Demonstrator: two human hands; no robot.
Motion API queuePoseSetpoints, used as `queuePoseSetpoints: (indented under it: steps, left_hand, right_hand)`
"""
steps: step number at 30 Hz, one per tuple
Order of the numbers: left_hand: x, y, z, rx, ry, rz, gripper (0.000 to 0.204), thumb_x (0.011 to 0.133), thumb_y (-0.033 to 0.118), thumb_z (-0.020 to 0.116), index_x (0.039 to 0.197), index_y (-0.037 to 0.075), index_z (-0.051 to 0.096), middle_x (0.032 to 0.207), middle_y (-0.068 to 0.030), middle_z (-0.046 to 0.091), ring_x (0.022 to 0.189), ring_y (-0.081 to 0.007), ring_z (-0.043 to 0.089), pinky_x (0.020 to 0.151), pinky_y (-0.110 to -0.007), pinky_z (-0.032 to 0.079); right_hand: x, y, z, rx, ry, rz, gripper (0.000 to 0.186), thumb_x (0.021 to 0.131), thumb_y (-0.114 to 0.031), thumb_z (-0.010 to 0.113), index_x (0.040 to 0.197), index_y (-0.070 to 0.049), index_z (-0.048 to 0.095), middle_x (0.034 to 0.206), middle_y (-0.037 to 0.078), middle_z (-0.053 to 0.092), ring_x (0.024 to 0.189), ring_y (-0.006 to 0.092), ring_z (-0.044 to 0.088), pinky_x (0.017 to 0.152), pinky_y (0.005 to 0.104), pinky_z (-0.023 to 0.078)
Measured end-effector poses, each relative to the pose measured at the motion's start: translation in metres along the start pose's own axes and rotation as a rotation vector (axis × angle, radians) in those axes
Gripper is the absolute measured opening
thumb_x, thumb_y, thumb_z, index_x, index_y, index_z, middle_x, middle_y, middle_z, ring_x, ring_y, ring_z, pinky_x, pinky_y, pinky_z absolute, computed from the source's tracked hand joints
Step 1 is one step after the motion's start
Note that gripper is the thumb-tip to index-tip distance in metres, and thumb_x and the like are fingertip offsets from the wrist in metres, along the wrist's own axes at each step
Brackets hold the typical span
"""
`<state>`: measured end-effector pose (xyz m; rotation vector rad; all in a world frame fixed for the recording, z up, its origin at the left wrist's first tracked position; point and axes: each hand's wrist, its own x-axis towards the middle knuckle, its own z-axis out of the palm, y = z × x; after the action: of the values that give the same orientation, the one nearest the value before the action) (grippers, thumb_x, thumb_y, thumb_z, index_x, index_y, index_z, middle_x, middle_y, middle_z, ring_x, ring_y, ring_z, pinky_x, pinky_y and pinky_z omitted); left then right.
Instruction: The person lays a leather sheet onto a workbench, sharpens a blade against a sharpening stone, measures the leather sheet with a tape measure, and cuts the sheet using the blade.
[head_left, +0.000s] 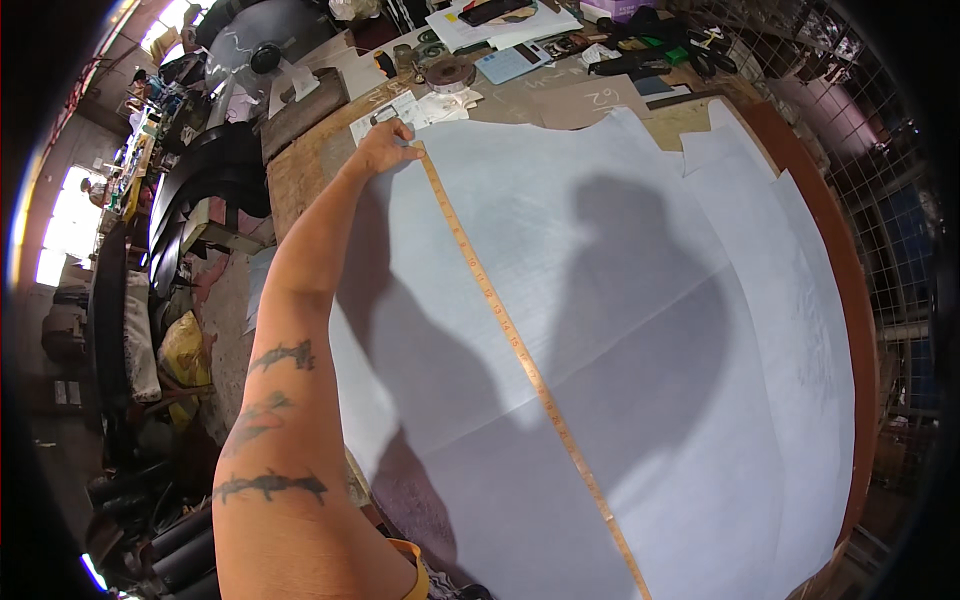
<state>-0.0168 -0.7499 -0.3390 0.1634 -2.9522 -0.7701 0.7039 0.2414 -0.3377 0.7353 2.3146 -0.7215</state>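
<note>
A pale blue sheet [640, 400] is being supported by the counter [298, 172], and a yellow measuring tape [522, 352] is being stretched slantwise across the sheet, from its far left corner toward its near side, where the tape is being cut off by the edge of view. The tape's far end is being pinched at the sheet's far left corner by the left hand [388, 147]; the right hand is not being shown, so its state cannot be told. The laying of the tape is apparently being finished; no mark is being seen beside it on the sheet, so reading and any marking are being judged as left. Beyond the sheet's far edge, a brown roll [450, 72] and brown cardboard [575, 102] are being kept.
</note>
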Motion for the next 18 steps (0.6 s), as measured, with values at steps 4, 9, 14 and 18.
queuePoseSetpoints:
  steps: [4,9,14,18]
  left_hand:
    - [-0.003,-0.005,0.0,0.147,0.13,-0.091,0.068,0.066,0.038,0.092,0.118,0.002,0.069,0.121,-0.0169,0.07,0.113,-0.0277,0.066,0.097,-0.038,0.051]
    - [0.015,0.006,0.002,0.224,-0.024,-0.18,0.09,0.065,0.045,0.092,0.135,-0.001,0.06,0.125,-0.0195,0.069,0.119,-0.0321,0.064,0.103,-0.043,0.05]
    - [0.021,-0.016,0.035,0.344,0.052,0.197,0.072,0.081,0.053,0.078,0.128,0.001,0.066,0.125,-0.0205,0.068,0.114,-0.0346,0.065,0.095,-0.044,0.053]
    - [0.046,-0.029,-0.016,0.822,0.142,0.053,0.075,0.085,0.059,0.071,0.134,0.003,0.063,0.13,-0.0213,0.066,0.117,-0.0397,0.064,0.094,-0.048,0.054]
  right_hand:
    - [-0.009,-0.008,0.01,0.021,0.021,-0.031,0.027,0.095,-0.03,0.074,0.084,-0.005,0.071,0.074,0.007,0.067,0.07,0.018,0.059,0.068,0.036,0.05]
    - [-0.024,-0.013,0.02,-0.09,0.02,0.041,0.025,0.097,-0.026,0.072,0.095,-0.001,0.072,0.082,0.007,0.07,0.075,0.0158,0.062,0.072,0.0329,0.051]
    - [-0.005,-0.024,0.017,0.181,0.012,0.227,0.03,0.099,-0.028,0.058,0.103,-0.003,0.074,0.099,0.013,0.075,0.096,0.0253,0.07,0.085,0.0393,0.055]
    - [0.041,-0.079,0.011,0.042,0.061,0.161,0.032,0.089,-0.036,0.076,0.092,-0.004,0.073,0.083,0.013,0.073,0.077,0.0219,0.067,0.072,0.0388,0.053]
